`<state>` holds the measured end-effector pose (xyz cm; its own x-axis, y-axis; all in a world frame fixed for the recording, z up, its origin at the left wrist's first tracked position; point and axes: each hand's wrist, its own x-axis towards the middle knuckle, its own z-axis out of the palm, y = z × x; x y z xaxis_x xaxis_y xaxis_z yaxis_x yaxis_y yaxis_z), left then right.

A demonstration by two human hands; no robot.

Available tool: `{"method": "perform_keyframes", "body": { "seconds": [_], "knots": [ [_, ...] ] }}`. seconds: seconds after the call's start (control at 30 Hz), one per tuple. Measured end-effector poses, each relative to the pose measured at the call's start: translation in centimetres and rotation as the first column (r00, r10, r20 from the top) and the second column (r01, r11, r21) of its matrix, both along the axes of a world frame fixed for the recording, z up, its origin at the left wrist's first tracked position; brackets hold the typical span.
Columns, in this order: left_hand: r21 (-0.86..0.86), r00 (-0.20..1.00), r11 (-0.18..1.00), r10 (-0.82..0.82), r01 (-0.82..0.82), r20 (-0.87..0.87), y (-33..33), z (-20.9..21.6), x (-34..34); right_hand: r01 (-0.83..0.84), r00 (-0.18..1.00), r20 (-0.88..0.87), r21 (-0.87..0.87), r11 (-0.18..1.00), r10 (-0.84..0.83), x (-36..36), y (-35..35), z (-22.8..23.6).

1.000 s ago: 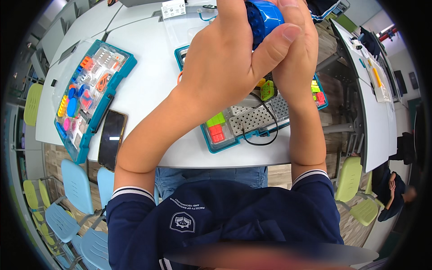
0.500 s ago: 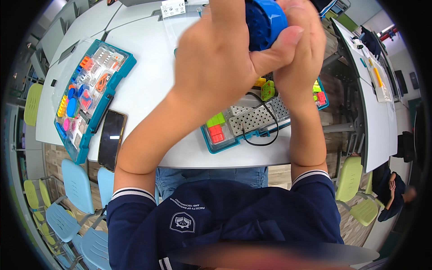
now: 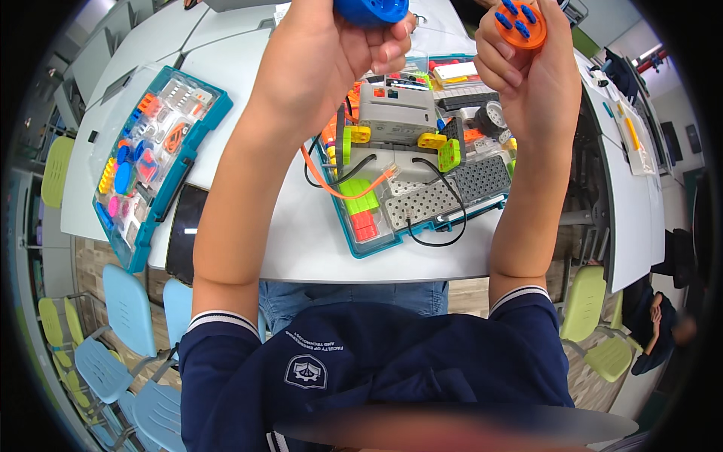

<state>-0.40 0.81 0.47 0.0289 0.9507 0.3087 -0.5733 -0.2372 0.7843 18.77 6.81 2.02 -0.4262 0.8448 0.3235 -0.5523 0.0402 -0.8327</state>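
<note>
Raised at the far side of the table, my left hand (image 3: pixel 324 71) grips a round blue plastic wheel (image 3: pixel 373 9), partly cut off by the upper edge. Off to its right, my right hand (image 3: pixel 527 94) is closed on an orange disc (image 3: pixel 521 34) with several blue pegs standing out of it. The two parts are apart. Between my forearms is a grey block assembly (image 3: pixel 398 117) with yellow and green connectors and black and orange cables. It sits on a teal-edged kit tray (image 3: pixel 376 248) holding perforated grey plates (image 3: pixel 422 203) and green and red bricks.
On the left lies a second teal-edged kit box (image 3: pixel 192 139) with sorted colourful parts. A phone (image 3: pixel 184 230) rests at the table's near edge. Blue chairs (image 3: pixel 128 309) stand at lower left and green chairs (image 3: pixel 587 309) at right. Another person (image 3: pixel 655 324) is at far right.
My hands were together around the blue wheel. They have moved apart, the left with the wheel and the right with the orange disc, uncovering the grey assembly.
</note>
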Motion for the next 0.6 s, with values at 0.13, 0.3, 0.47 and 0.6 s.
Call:
{"method": "perform_keyframes", "body": {
  "seconds": [0.13, 0.3, 0.47, 0.6],
  "knots": [
    [0.084, 1.0, 0.996, 0.003, -0.002, -0.011, 0.8, -0.2, -1.0, 0.157, 0.983, 0.078, 0.101, 0.982, -0.166, -0.8, 0.1, 0.0],
    [0.08, 0.998, 0.995, 0.058, -0.055, -0.033, 0.4, -0.2, -1.2, 0.099, 0.99, 0.095, 0.084, 0.992, -0.106, -0.5, 0.2, 0.3],
    [0.144, 0.942, 0.944, 0.313, -0.295, -0.118, 1.1, -0.6, -1.1, 0.206, 0.975, 0.041, 0.195, 0.959, -0.218, -0.6, -0.1, 0.5],
    [0.231, 0.92, 0.926, 0.344, -0.299, -0.19, 1.3, -0.8, -2.2, 0.151, 0.985, 0.038, 0.251, 0.956, -0.166, 0.0, -0.3, 0.6]
  ]
}}
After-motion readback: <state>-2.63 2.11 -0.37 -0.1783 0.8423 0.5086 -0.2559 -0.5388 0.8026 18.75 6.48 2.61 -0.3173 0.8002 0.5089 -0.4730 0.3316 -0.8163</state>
